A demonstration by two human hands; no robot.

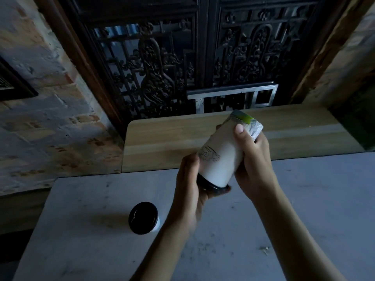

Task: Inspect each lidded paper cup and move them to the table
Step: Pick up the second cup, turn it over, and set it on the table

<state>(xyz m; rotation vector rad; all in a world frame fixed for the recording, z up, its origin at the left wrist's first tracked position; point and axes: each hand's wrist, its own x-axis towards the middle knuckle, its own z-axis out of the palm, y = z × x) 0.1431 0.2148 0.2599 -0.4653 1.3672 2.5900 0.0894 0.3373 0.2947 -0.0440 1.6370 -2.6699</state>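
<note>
I hold a white paper cup (221, 157) with a black lid tilted steeply in the air, lid end toward me and down, base pointing away and up. A line drawing and a green patch mark its side. My left hand (188, 185) cups the lid end. My right hand (253, 159) grips the side near the base, thumb across the white wall. A second lidded paper cup (143, 218) stands upright on the grey table (91, 230), to the left of my left forearm.
Behind the grey table lies a pale wooden ledge (162, 142). Past it rises a dark carved lattice door (162, 67) with a metal frame (233, 94) at its foot. A brick wall (40, 118) runs along the left.
</note>
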